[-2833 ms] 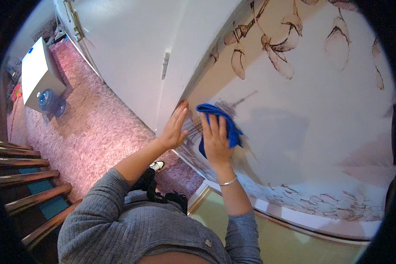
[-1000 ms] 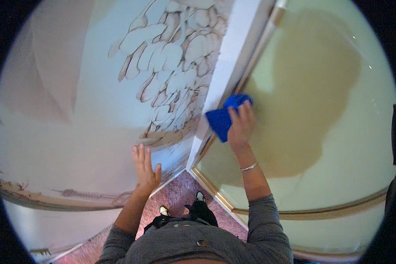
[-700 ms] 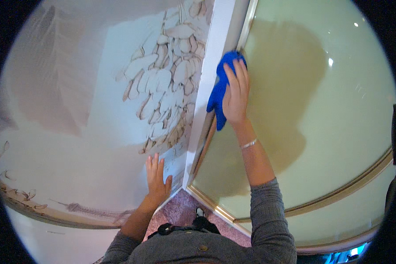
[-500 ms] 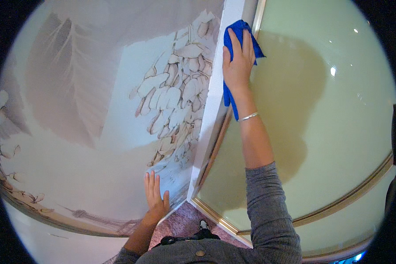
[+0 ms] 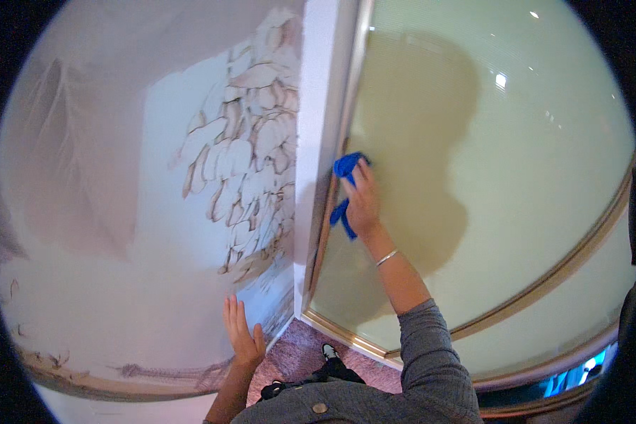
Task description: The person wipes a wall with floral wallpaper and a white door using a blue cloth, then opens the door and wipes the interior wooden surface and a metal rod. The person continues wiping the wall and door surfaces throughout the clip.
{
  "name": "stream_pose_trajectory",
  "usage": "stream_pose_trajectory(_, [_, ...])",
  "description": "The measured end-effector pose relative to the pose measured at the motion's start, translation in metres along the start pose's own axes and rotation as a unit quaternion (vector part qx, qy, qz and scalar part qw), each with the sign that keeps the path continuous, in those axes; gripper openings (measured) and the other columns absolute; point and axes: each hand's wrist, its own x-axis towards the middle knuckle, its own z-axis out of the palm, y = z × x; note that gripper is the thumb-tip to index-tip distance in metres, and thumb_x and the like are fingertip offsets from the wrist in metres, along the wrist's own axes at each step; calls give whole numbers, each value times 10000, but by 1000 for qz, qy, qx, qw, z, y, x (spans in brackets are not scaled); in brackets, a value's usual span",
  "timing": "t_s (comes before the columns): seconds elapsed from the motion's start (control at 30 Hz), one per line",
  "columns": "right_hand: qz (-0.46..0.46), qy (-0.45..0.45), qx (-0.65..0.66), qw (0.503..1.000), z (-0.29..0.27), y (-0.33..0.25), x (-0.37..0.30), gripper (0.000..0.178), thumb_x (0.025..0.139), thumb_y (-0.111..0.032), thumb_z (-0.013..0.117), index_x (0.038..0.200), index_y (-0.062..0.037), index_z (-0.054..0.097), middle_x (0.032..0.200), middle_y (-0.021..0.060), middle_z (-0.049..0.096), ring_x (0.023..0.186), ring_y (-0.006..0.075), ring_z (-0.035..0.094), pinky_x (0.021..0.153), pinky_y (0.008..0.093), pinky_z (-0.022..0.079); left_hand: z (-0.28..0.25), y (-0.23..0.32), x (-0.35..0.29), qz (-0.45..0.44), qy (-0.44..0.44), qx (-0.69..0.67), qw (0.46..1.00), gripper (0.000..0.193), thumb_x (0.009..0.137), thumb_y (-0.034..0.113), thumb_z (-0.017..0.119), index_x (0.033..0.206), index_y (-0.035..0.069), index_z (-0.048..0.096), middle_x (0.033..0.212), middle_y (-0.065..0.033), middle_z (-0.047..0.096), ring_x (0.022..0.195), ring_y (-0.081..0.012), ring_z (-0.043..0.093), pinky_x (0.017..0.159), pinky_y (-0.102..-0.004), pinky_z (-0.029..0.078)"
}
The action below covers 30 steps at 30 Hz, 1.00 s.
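A blue cloth (image 5: 348, 165) is bunched under my right hand (image 5: 362, 201), its loose end hanging below the fingers. My fingers press it against the gold frame (image 5: 325, 244) along the left edge of a pale green glossy panel (image 5: 544, 191). A bracelet circles my right wrist. At the lower left, my left hand (image 5: 244, 337) is open, fingers stretched out, close to the wall panel printed with flowers (image 5: 184, 297). Whether its palm touches that surface I cannot tell.
A white strip (image 5: 314, 120) runs upright in the corner between the printed wall and the green panel. Below are a pinkish carpet (image 5: 290, 350) and a shoe (image 5: 329, 351). A curved gold rail (image 5: 530, 297) crosses the panel's lower right.
My right hand has come down along the frame with the blue cloth, now more crumpled. My left hand stays nearly in place. The whole view has shifted a little.
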Motion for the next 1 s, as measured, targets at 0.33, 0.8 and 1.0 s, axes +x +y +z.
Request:
stream_pose_trajectory(0.33, [110, -214, -362, 901, -80, 16, 97, 527, 976, -258, 535, 1494, -254, 435, 1640, -21, 262, 1487, 178, 284, 991, 503, 412, 19, 6, 6, 14, -19, -15, 1000, 575, 980, 228, 471, 1466, -56, 355, 1557, -279, 310, 1441, -480, 275, 1168, -571, 212])
stream_pose_trajectory(0.8, [125, -128, -514, 839, -191, 45, 13, 486, 953, -334, 618, 1421, -233, 536, 1564, 78, 404, 1470, 272, 330, 1064, 554, 352, 22, -10, -8, -36, -23, -13, 999, 576, 950, 155, 513, 1467, -45, 357, 1557, -272, 312, 1442, -476, 274, 1165, -570, 214])
stream_pose_trajectory(1.0, [134, -110, -550, 817, -242, 56, -17, 476, 979, -341, 573, 1424, -178, 528, 1545, 151, 403, 1486, 308, 281, 1138, 573, 268, 24, -12, -8, -44, -55, -22, 997, 547, 970, 168, 501, 1459, -41, 376, 1551, -266, 324, 1444, -463, 280, 1165, -559, 227])
